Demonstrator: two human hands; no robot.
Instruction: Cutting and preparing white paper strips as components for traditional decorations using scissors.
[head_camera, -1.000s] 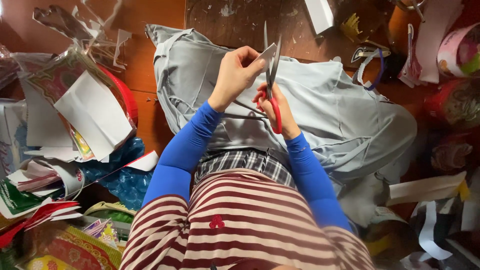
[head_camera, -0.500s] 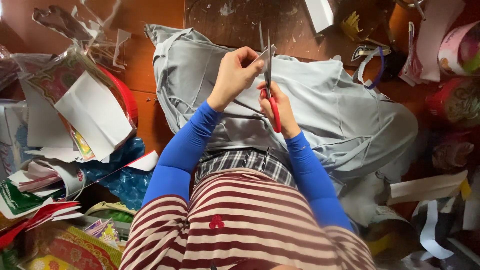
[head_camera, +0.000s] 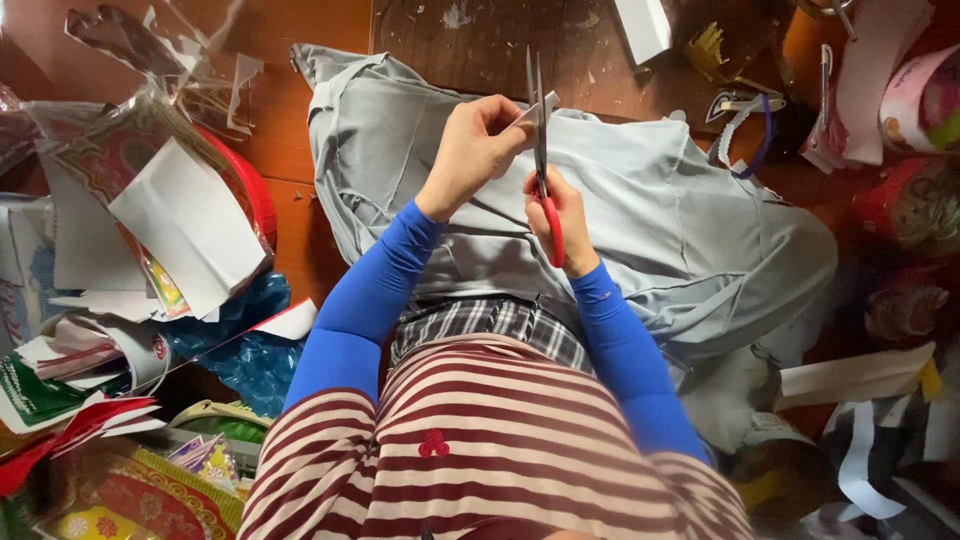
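We are seated over our lap, cutting a small piece of white paper (head_camera: 537, 108) with a pair of red-handled scissors (head_camera: 541, 150). Our left hand (head_camera: 472, 152) is curled, pinching the paper between thumb and fingertips just left of the blades. Our right hand (head_camera: 563, 215) is wrapped around the red handles, fingers closed through the loops, with the blades pointing up and away from us. The blades look nearly together, and the paper sits right against them near their upper half, held above the grey cloth (head_camera: 640, 200) that covers our legs.

We judge that a cut is under way: the paper touches the blades, and both hands are close together and steady. The next move, as we read it, calls for the left hand to feed or turn the paper while the right reopens the blades a little, keeping the fingertips clear of the edge, since the piece is small and the pinch lies very close to the steel.

Around us lies plenty of clutter. A heap of folded white and patterned paper (head_camera: 180, 220) rests in a red basket (head_camera: 255, 190) to our left, with crumpled blue wrapping (head_camera: 240, 340) below it. Loose paper strips (head_camera: 860, 450) lie at the lower right, well apart from the hands.
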